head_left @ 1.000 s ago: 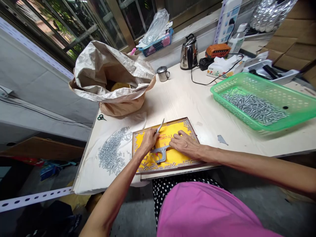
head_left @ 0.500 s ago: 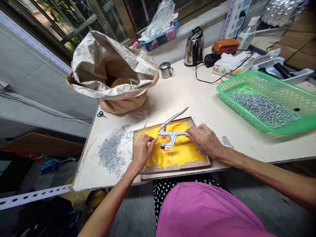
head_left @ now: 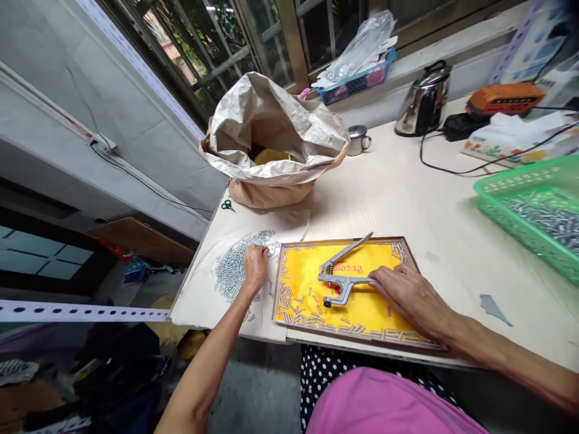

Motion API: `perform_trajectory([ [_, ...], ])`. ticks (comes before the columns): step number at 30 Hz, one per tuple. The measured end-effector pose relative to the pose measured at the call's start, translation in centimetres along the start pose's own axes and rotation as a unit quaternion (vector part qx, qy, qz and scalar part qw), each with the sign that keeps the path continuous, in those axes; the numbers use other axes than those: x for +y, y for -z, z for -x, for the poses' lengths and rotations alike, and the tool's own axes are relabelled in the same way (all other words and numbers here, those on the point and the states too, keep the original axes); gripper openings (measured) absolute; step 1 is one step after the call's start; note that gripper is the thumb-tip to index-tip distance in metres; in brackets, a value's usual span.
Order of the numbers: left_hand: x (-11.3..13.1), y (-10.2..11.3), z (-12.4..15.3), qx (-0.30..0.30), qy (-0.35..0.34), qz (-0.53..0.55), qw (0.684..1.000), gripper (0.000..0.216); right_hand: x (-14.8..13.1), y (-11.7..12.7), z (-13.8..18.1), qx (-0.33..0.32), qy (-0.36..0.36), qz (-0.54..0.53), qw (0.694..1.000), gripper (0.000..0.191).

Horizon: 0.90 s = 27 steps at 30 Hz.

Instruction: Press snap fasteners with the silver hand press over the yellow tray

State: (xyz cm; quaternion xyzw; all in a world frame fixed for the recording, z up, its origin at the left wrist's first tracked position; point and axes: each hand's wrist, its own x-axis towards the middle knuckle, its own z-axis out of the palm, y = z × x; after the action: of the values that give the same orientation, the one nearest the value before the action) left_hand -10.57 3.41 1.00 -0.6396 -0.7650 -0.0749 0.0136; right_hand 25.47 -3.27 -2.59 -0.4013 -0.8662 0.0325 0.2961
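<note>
My right hand [head_left: 404, 295] grips the lower handle of grey-metal snap pliers [head_left: 346, 286] with a spring between their arms. The upper handle stands raised, so the jaws are apart. Beneath them lies a shallow brown tray [head_left: 406, 241] with a yellow lining, and small metal pins [head_left: 294, 304] are scattered in it, mostly along the edges. To the left, my left hand [head_left: 256, 265] is over the right side of a heap of similar pins [head_left: 230, 271] on a white cloth. Its fingers are curled closed, and anything in them is hidden.
Behind the heap stands a large open paper sack [head_left: 271, 187], with green scissors [head_left: 228, 205] beside it. A green basket [head_left: 502, 223] of pins is at the right. Farther back are a lidded metal cup [head_left: 357, 142], a kettle [head_left: 423, 102] and a black cable [head_left: 446, 170].
My left hand has moved left from above the tray to the heap of pins. The right hand still holds the pliers over the tray. The camera view has turned left.
</note>
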Motion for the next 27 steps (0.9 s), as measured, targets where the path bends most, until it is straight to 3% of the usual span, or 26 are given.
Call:
perform_trajectory([
  [3, -0.7, -0.5, -1.3, -0.027, -0.007, -0.015, 1.000, 0.030, -0.1, -0.9, 0.1, -0.006, 0.003, -0.001, 1.000, 0.025],
  [7, -0.5, -0.9, -3.1, -0.013, -0.018, -0.026, 0.999, 0.031, 0.1, -1.8, 0.4, -0.024, 0.001, -0.001, 1.000, 0.025],
  [17, 2.3, -3.1, -9.0, -0.058, 0.067, -0.027, 0.996, 0.027, 0.3, -3.6, 1.2, -0.038, -0.012, 0.036, 0.999, 0.026],
  [22, 1.9, -3.8, -10.1, -0.091, 0.067, -0.024, 0.993, 0.026, 0.1, -3.2, 0.7, -0.057, -0.005, 0.012, 0.998, 0.022],
  [27, 1.7, -3.1, -10.0, -0.088, 0.019, -0.017, 0.996, 0.022, 0.4, -3.9, 1.3, -0.111, -0.038, -0.012, 0.993, 0.015],
])
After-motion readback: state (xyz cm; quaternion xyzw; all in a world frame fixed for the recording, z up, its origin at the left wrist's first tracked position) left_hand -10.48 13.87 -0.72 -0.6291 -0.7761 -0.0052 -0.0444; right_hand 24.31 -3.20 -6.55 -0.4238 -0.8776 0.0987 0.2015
